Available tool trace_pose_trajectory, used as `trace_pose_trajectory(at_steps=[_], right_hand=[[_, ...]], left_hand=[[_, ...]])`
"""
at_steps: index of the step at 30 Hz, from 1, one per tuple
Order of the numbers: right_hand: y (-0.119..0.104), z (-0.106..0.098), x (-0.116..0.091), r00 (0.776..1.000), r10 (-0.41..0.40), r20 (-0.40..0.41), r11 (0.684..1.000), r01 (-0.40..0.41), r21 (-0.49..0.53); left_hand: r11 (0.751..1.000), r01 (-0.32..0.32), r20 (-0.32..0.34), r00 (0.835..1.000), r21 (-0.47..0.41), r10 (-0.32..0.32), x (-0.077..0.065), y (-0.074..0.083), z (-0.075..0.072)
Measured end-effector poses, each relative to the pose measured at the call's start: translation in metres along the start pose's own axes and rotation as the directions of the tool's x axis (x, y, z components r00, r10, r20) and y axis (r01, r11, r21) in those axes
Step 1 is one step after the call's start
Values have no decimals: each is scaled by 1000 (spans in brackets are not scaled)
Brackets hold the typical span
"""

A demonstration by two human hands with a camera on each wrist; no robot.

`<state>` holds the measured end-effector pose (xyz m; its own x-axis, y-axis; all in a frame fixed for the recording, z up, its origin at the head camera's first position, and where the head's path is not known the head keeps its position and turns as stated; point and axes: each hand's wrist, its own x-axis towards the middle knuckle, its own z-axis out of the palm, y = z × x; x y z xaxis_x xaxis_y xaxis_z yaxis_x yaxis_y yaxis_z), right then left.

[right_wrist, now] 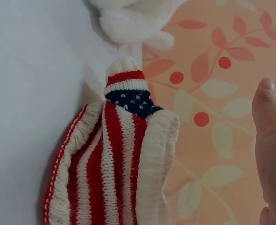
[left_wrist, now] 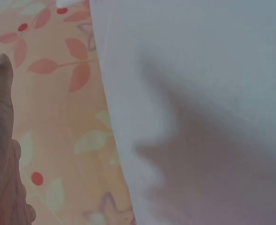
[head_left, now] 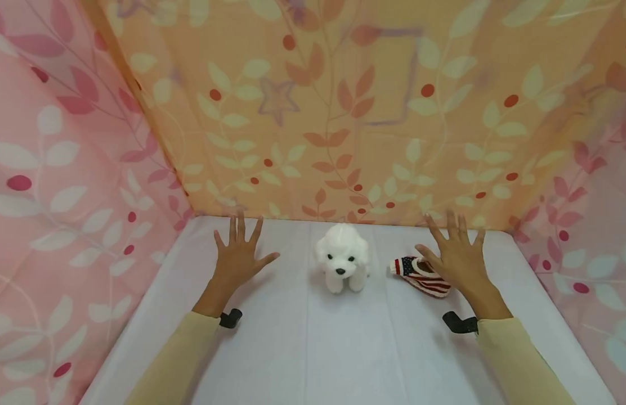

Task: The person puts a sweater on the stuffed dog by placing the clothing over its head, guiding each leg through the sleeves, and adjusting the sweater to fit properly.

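A white plush dog [head_left: 341, 257] with dark eyes and nose faces the camera at the middle of the white table. Right of it lies a small knitted sweater [head_left: 424, 284], striped red and cream with a dark blue starred band; the right wrist view shows its ribbed edges [right_wrist: 156, 154] up close. My left hand [head_left: 238, 261] is held over the table left of the dog, fingers spread, holding nothing. Over the sweater's right part, my right hand [head_left: 460, 261] is spread too, hiding some of it, with nothing in its grasp.
The table [head_left: 343, 354] is covered with a white cloth. An orange leaf-patterned curtain [head_left: 323, 112] stands behind it, with pink patterned cloth [head_left: 65, 225] at the left and more pink cloth [head_left: 586, 225] at the right. Each wrist wears a black camera mount [head_left: 460, 323].
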<state>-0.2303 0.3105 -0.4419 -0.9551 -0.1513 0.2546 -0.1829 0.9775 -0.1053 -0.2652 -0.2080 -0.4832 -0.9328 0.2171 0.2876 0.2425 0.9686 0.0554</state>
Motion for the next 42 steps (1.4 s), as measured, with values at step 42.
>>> trace_pose_trajectory(at_steps=[42], right_hand=[[20,-6,-60,999,32,-12,977,-29,212]], left_hand=[[903,-406,-35,914,-139,405,-48,201,-13]])
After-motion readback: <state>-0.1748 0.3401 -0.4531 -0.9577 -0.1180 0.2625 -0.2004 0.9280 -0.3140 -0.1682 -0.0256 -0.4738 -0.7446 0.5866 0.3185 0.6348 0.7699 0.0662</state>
